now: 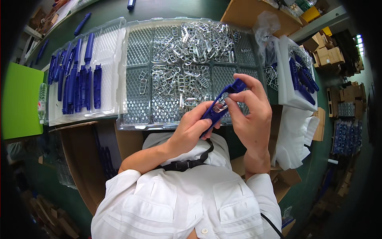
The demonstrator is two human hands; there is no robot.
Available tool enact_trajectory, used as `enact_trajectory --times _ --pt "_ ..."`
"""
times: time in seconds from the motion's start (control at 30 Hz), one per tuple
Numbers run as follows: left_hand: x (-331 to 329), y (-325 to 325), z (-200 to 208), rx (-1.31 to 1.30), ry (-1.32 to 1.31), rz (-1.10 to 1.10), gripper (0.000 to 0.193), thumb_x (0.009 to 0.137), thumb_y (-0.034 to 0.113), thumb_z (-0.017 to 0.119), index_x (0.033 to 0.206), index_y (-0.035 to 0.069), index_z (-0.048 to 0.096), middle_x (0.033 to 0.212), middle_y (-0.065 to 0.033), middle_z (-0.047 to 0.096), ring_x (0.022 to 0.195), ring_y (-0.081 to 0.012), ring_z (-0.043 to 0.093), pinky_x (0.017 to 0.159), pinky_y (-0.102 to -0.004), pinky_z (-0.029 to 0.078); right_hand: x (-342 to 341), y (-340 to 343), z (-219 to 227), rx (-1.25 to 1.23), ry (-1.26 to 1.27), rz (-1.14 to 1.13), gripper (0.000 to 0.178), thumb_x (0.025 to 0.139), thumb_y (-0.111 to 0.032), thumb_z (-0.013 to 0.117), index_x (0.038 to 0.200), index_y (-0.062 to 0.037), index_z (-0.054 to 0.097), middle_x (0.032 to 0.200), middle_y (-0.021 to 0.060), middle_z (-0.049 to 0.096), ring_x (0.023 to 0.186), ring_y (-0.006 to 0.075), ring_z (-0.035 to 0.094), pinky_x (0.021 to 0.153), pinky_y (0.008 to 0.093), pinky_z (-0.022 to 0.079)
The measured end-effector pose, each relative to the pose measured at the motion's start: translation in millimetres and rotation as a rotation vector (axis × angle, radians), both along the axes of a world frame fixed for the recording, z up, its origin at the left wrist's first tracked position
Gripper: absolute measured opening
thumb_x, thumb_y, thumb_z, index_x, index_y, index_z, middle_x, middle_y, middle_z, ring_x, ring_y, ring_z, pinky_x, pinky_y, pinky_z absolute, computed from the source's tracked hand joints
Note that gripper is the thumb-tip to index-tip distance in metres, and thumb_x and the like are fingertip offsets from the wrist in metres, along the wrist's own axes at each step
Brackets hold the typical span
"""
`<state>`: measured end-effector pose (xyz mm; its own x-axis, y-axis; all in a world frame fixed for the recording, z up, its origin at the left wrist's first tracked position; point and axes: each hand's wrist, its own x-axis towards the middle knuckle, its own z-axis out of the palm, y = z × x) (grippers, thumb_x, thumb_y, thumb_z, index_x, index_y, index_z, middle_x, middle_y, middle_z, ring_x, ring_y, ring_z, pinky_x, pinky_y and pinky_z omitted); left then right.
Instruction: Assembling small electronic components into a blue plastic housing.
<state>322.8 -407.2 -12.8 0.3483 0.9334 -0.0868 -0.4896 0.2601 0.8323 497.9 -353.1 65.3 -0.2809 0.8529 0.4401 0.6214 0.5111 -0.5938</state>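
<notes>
A blue plastic handle part is gripped between both hands just in front of my chest. My left hand holds its lower end from below. My right hand pinches its upper end, with the thumb pressing a small shiny metal clip into the part. Behind the hands lies a clear plastic tray heaped with several loose metal clips.
At the left a white tray holds several blue handle parts. At the right white foam sheets carry more blue parts. A green board lies far left. Cardboard boxes stand below the green table edge.
</notes>
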Motion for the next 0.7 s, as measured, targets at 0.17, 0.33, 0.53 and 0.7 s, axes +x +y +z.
enact_trajectory --times 0.17,0.33,0.53,0.7 --pt "0 2 -12 0.025 0.081 0.042 0.039 0.101 0.006 0.051 0.139 0.000 0.057 0.092 -0.0031 0.066 0.069 -0.0063 0.054 0.061 -0.0241 0.046 -7 -1 -11 0.053 -0.073 -0.052 0.019 0.081 0.003 0.081 0.092 -0.0001 0.066 0.141 0.0199 0.063 0.115 0.0332 0.071 0.089 0.0386 0.058" --pt "-3 3 -12 0.182 0.209 0.118 0.032 0.103 0.008 0.057 0.133 0.001 0.062 0.089 -0.0019 0.069 0.068 -0.0046 0.057 0.060 -0.0230 0.047 -23 -8 -6 0.089 0.156 -0.222 0.046 0.082 -0.003 0.084 0.122 -0.0036 0.063 0.144 0.0165 0.062 0.112 0.0288 0.072 0.084 0.0380 0.059" --pt "-5 6 2 0.094 0.301 0.081 0.023 0.108 0.019 0.060 0.115 -0.002 0.066 0.083 -0.0041 0.071 0.069 -0.0087 0.068 0.063 -0.0256 0.055 -14 -9 -7 -0.090 -0.047 -0.112 0.044 0.083 -0.007 0.083 0.122 -0.0026 0.063 0.099 0.0128 0.073 0.086 0.0280 0.074 0.077 0.0365 0.059" --pt "-1 4 -3 0.073 0.377 0.164 0.025 0.108 0.021 0.060 0.098 0.000 0.068 0.073 -0.0055 0.070 0.063 -0.0120 0.069 0.058 -0.0280 0.055 -16 -16 -19 -0.143 -0.034 -0.089 0.038 0.085 -0.007 0.082 0.115 -0.0008 0.059 0.090 0.0131 0.070 0.077 0.0281 0.071 0.072 0.0390 0.058"
